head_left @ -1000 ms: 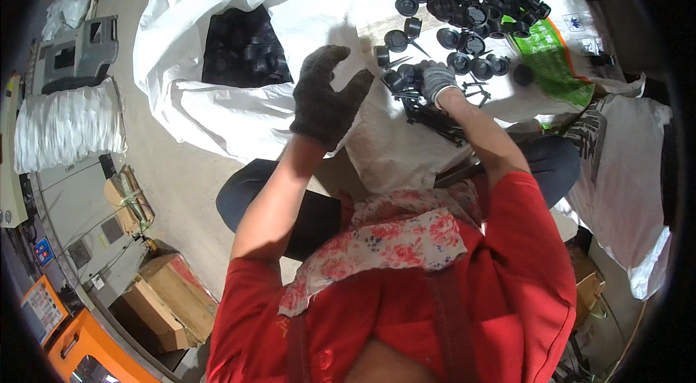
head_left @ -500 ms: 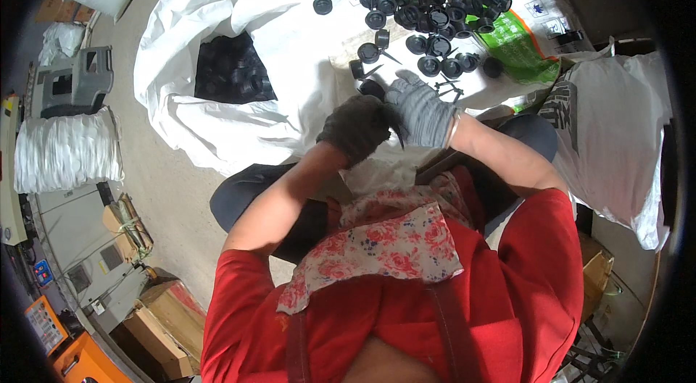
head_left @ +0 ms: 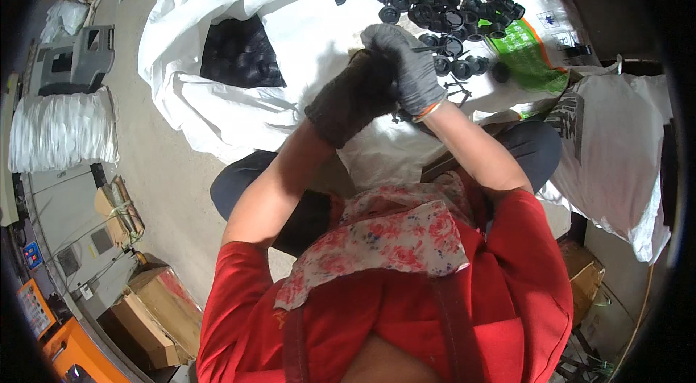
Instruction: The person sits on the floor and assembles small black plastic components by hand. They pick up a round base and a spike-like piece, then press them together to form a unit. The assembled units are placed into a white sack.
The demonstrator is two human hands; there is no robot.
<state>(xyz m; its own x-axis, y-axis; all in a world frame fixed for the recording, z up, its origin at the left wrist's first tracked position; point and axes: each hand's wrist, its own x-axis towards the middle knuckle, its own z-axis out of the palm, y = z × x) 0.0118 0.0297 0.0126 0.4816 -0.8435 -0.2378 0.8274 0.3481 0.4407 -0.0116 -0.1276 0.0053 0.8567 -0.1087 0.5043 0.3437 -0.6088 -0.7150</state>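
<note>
My left hand (head_left: 351,99), in a dark grey glove, and my right hand (head_left: 407,68), in a lighter grey glove, meet above the white sacking in front of me. Both are closed, fingers curled together around a black plastic cap that they mostly hide. Beyond my right hand lies a loose heap of black plastic caps (head_left: 453,19), round, some with thin stems. Several thin black stems (head_left: 457,90) lie near my right wrist. To the left, a white sack (head_left: 174,57) gapes around a mass of black pieces (head_left: 243,53).
A printed white and green sack (head_left: 536,60) lies under the caps. At right stands a white bag (head_left: 616,144). Along the left are a grey plastic case (head_left: 72,60), a stack of white sacks (head_left: 64,129) and a cardboard box (head_left: 163,314).
Both hands have moved slightly away from my body and closed more tightly together, and the cap seen at the fingertips is now mostly hidden. The view has also shifted a little.
</note>
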